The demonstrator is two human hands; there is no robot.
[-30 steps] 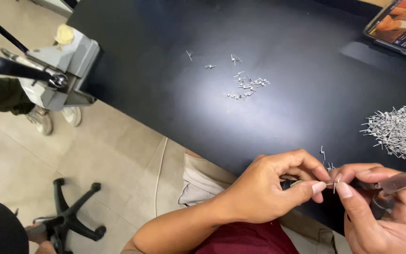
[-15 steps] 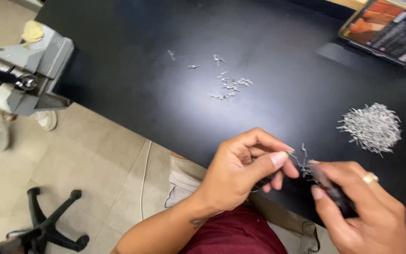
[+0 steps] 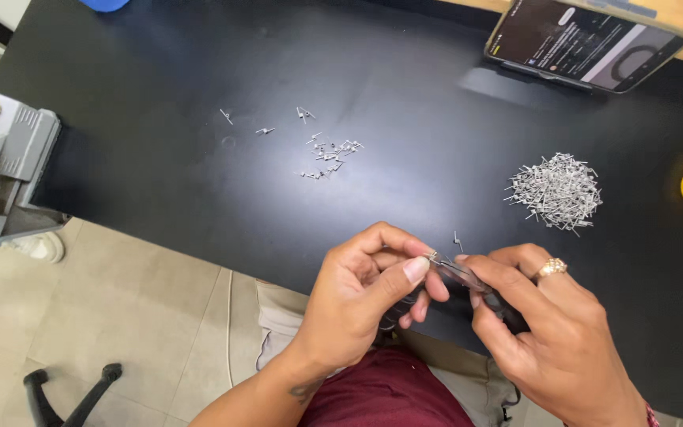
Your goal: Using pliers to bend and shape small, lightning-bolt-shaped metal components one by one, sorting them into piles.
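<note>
Both hands have drawn together again at the lower centre of the frame since the earlier view, and the phone [image 3: 586,43] now shows fully at the upper right. Left hand [image 3: 365,296] pinches a tiny metal pin [image 3: 434,255] in closed fingers, meeting the slim tool [image 3: 468,278] gripped by the right hand [image 3: 551,332] so its tip can work it. Unworked pins sit heaped [image 3: 555,192] right of centre on the counter [image 3: 160,182], within reach, apart from the small scatter [image 3: 327,152] at upper centre.

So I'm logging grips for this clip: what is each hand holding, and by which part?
The right hand holds small pliers by the handles. The left hand pinches something tiny at the plier tips with thumb and forefinger; too small to identify.
</note>
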